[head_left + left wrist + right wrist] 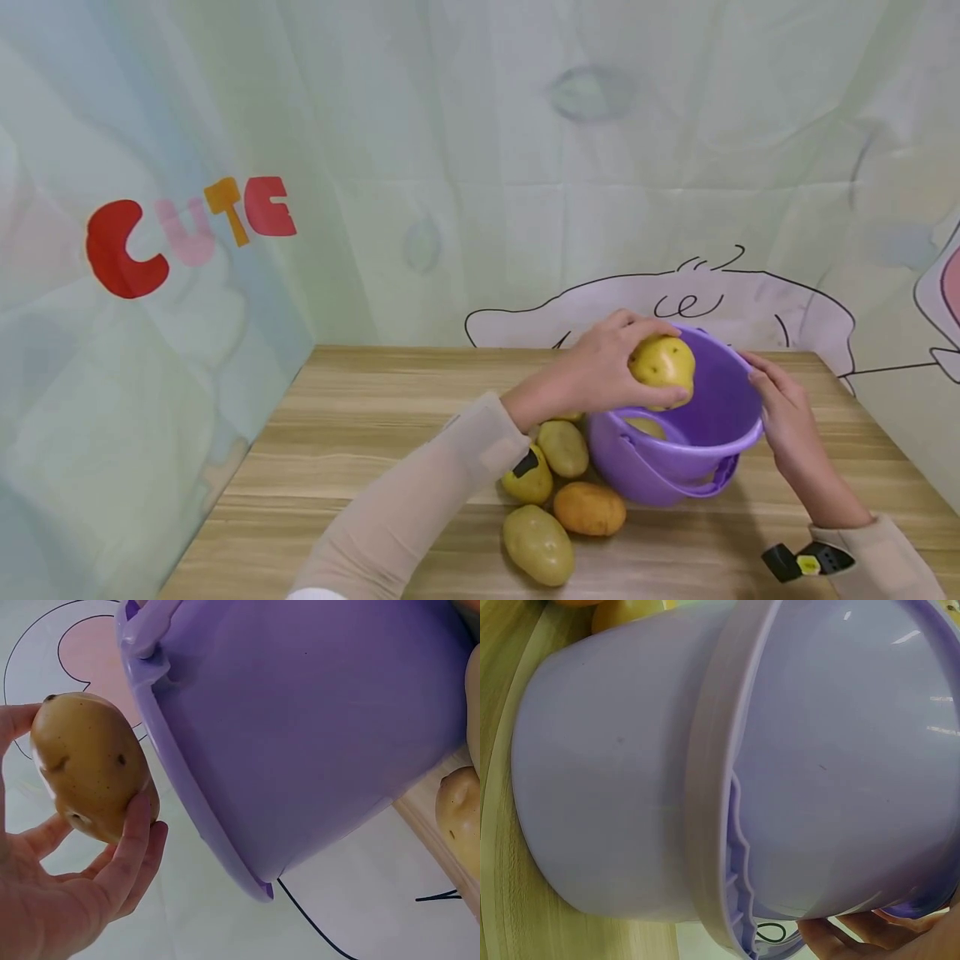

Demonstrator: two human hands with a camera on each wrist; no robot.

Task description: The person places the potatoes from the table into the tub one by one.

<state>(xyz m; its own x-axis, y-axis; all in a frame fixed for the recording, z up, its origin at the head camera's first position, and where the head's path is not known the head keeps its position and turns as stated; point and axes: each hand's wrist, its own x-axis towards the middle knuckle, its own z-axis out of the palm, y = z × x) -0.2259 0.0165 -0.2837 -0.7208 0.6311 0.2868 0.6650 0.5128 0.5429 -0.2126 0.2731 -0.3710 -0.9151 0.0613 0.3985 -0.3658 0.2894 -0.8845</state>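
Note:
In the head view my left hand [592, 367] holds a yellow potato [663, 371] between thumb and fingers, over the near-left rim of a purple bucket [637, 475]. The left wrist view shows this potato [94, 761] with dark eyes, apart from the bucket's rim [199, 814]. My right hand [795, 425] grips the bucket's right rim. Its fingers [832, 941] touch the bucket wall low in the right wrist view. Inside the bucket part of another potato [645, 427] shows; the rest of the inside is partly hidden.
Left of the bucket, several potatoes lie on the wooden table [360, 442]: a greenish one [564, 450], a yellow one [532, 483], an orange-brown one [590, 508] and a large pale one [537, 546]. A printed cloth [450, 167] stands behind and at both sides.

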